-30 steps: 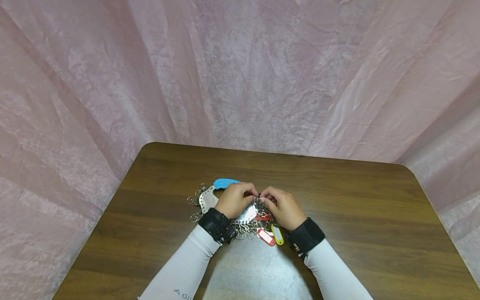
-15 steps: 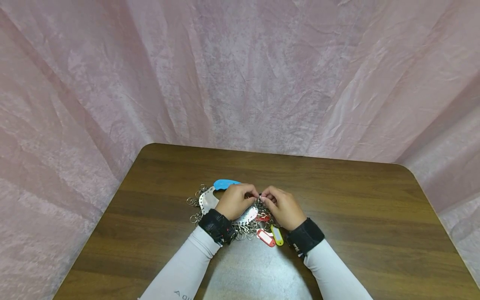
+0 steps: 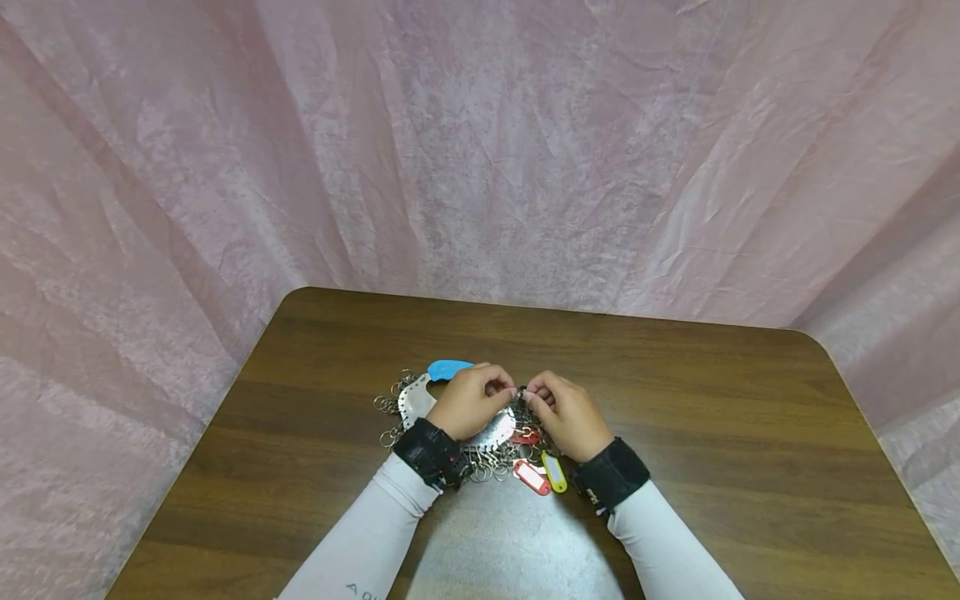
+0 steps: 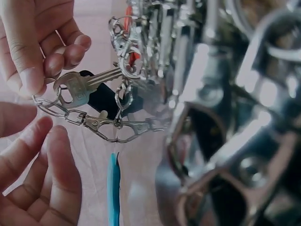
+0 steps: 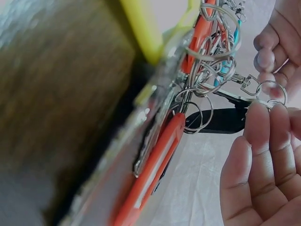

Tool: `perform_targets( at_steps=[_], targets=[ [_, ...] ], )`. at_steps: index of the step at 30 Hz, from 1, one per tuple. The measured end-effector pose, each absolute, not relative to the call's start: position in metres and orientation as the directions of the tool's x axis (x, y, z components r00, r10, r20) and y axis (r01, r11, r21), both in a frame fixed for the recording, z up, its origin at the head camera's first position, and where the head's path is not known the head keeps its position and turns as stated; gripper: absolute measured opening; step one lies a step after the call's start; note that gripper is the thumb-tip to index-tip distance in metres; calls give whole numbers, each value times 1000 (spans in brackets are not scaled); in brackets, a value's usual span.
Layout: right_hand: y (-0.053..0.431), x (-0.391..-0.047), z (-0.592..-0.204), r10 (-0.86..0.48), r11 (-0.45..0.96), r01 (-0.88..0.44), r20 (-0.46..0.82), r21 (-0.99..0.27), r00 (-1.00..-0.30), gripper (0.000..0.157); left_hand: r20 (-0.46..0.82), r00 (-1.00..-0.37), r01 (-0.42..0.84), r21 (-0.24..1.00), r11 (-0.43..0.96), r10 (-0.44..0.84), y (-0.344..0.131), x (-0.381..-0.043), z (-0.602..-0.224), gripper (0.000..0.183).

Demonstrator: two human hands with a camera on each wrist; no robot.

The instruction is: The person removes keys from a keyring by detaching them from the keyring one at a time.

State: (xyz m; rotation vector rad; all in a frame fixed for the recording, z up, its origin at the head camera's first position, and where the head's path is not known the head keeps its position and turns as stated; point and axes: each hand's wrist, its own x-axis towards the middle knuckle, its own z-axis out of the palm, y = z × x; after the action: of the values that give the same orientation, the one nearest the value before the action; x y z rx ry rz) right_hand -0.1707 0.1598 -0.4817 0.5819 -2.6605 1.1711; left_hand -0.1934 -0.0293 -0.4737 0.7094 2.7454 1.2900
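Observation:
A metal plate with a blue handle lies on the table, its edges hung with many clasps and rings. My left hand is over its right half, thumb and fingertip pinching a split key ring. My right hand faces it from the right, fingertips pinching the same ring beside a key. The ring passes through the hole in the key's bow. A swivel clasp links the ring toward the plate. A black key tag hangs just behind the key.
Below my right hand, a red key tag and a yellow key tag lie at the plate's lower right. Another red tag shows above them. The brown wooden table has a pink curtain behind it.
My fingertips have moved slightly apart, and more shiny metal shows between them. My left hand has lifted a little. The plate and tags stay in place.

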Motion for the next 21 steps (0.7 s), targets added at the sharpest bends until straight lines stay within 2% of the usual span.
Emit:
perform_targets(
  at_steps=[7,17,21],
  targets=[
    [158,-169,-480,-280,610,-428,324,-667,-904,8,76,-889,341,767,543,451,-29,-195,-476,6],
    [159,-170,-482,-287,610,-452,350,-650,-892,7,19,-909,252,822,510,417,-28,-193,-473,6],
    [161,-171,-482,-284,618,-451,352,-644,-892,8,24,-906,259,823,506,423,-28,-193,-471,6]
  ],
)
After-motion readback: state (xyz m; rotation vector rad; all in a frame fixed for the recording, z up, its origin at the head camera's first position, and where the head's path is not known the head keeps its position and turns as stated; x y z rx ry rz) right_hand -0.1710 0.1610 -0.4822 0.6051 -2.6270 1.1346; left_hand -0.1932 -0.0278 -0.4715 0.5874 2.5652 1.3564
